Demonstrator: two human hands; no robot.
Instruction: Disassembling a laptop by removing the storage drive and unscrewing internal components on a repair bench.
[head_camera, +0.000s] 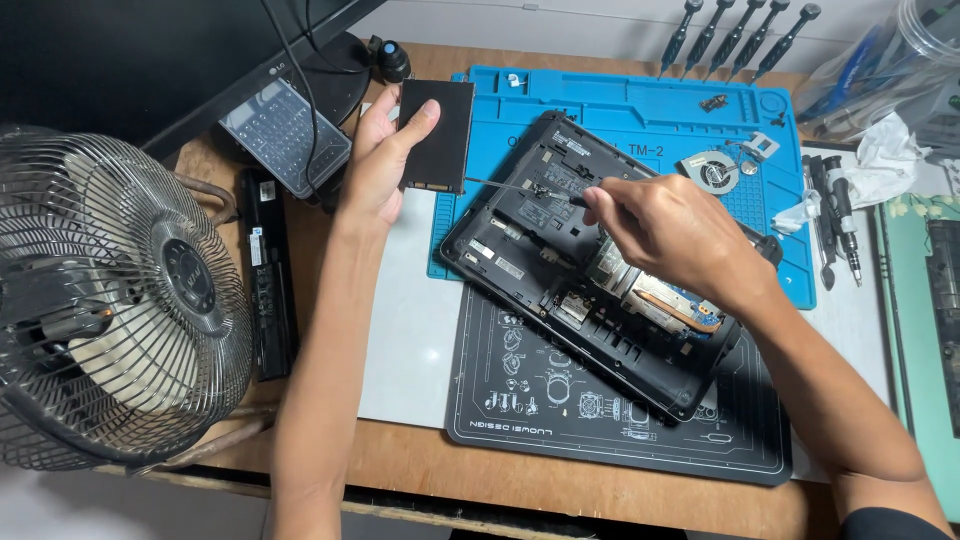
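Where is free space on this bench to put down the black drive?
Bare spots: the white sheet between the battery and the black mat, and the blue mat strip behind the laptop. The right side is crowded with screwdrivers and tissue. The left hand holds the drive.

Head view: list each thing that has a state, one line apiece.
Laptop: bottom cover off, internals exposed.
Flat black drive: out of the laptop, held up by left hand.
Screwdriver: gripped by right hand, tip at the laptop.
Cooling fan: loose on blue mat.
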